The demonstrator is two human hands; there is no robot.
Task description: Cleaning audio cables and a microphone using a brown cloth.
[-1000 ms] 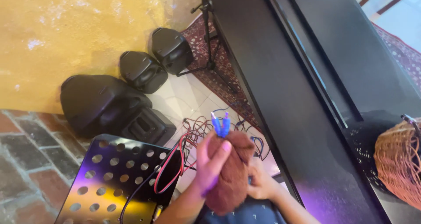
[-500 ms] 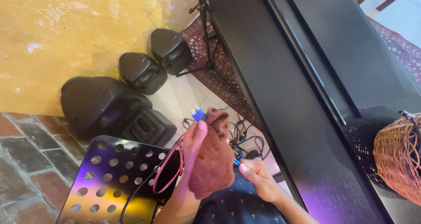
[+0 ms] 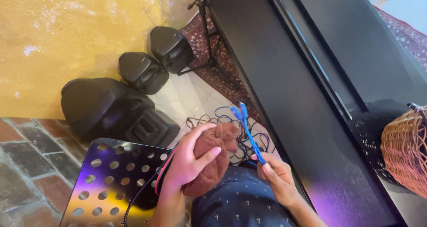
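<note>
You are looking down from your head at a long black keyboard case or bench (image 3: pixel 284 98) running diagonally across the view, with a yellow wall (image 3: pixel 66 27) to the left. Three black speakers (image 3: pixel 111 109) sit on the tiled floor against that wall. A woven basket (image 3: pixel 404 151) rests at the right edge, and a perforated metal music-stand tray (image 3: pixel 111 182) lies by your left arm. A tangle of cables (image 3: pixel 231 129) sits on the floor beyond your knees.

Your left hand (image 3: pixel 189 160) is wrapped around a rust-brown cloth (image 3: pixel 213 160), fingers closed over its bunched top. It looks soft and light, likely to give and slip, so a full-palm hold suits it.

Your right hand (image 3: pixel 275 173) pinches a thin blue cable (image 3: pixel 249 133) between thumb and fingertips, its two plug ends pointing up, just beside the cloth. The cable seems limp and light; holding near the plugs should steady it
</note>
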